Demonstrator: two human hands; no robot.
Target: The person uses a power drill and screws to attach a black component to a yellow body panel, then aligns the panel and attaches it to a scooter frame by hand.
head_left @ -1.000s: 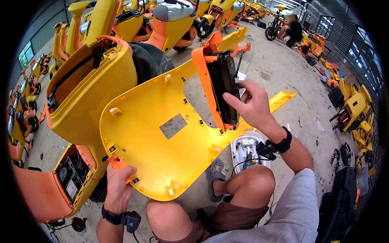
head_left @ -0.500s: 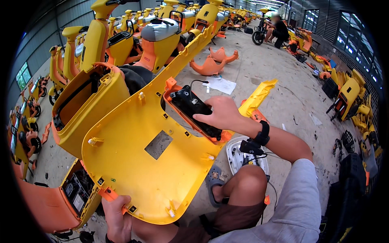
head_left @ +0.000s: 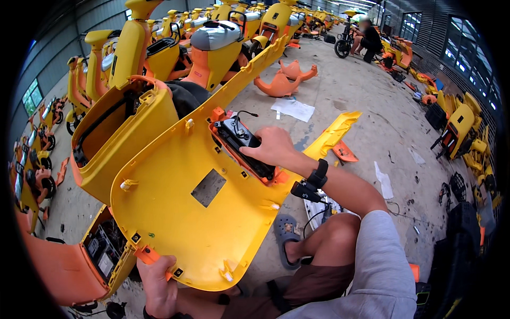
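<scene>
A large yellow scooter body panel (head_left: 175,239) lies tilted across my lap, its inner side up, with a rectangular cutout in the middle. My left hand (head_left: 158,279) is closed around the orange tab (head_left: 149,256) at its near left corner. At the far right side, an orange-edged recess (head_left: 218,115) holds a long black unit with a grey box (head_left: 240,136) and a short black cable (head_left: 245,112). Fingers bent, my right hand (head_left: 272,144) grips the black unit (head_left: 260,167) by its side; its fingertips are partly hidden.
Left of the panel stands a yellow and orange scooter shell (head_left: 130,141); below it, an opened body part (head_left: 103,255) shows wiring. Orange fenders (head_left: 284,82) and paper sheets (head_left: 295,109) lie on the floor. Scooters fill the back left. Another person (head_left: 368,42) crouches far off.
The black unit has turned in its recess, so its grey box shows more. My right hand has shifted slightly left with it. My left hand keeps its grip on the orange tab.
</scene>
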